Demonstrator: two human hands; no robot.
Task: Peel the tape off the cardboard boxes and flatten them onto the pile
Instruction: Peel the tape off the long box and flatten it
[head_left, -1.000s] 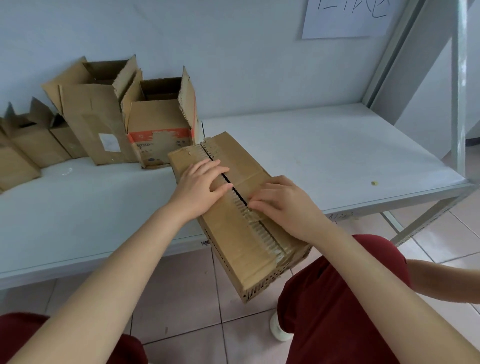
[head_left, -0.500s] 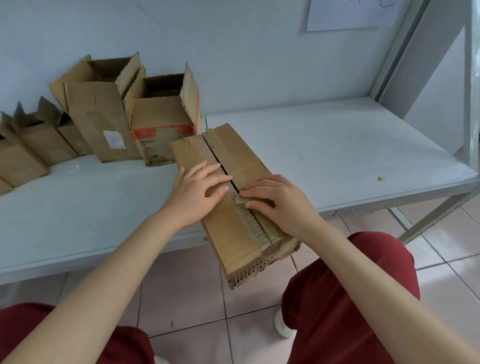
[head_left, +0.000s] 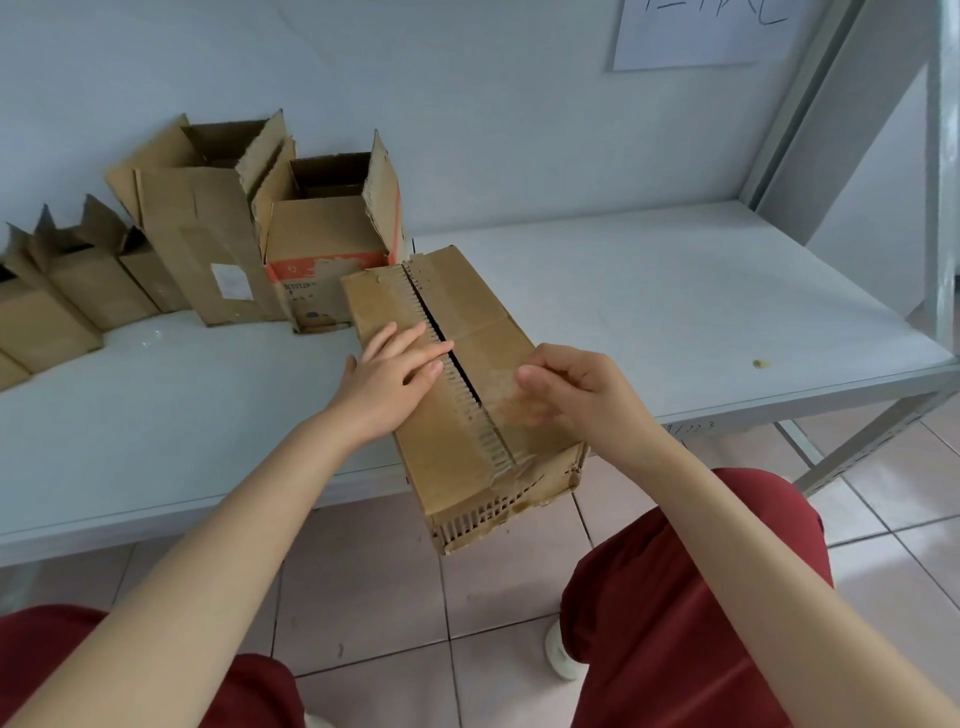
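White table (head_left: 675, 312) at mid frame holds the box (head_left: 452, 457). Left hand (head_left: 389, 379) presses flat on it; right hand (head_left: 582, 395) pinches the clear tape (head_left: 511, 413). A fast pull could rip it.

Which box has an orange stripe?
The open box at the right end of the standing row; an orange band crosses its front, the others are plain brown.

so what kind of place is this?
Probably a storeroom or packing area: a grey metal rack shelf used as a bench, opened cardboard boxes lined up at its back, a paper notice above.
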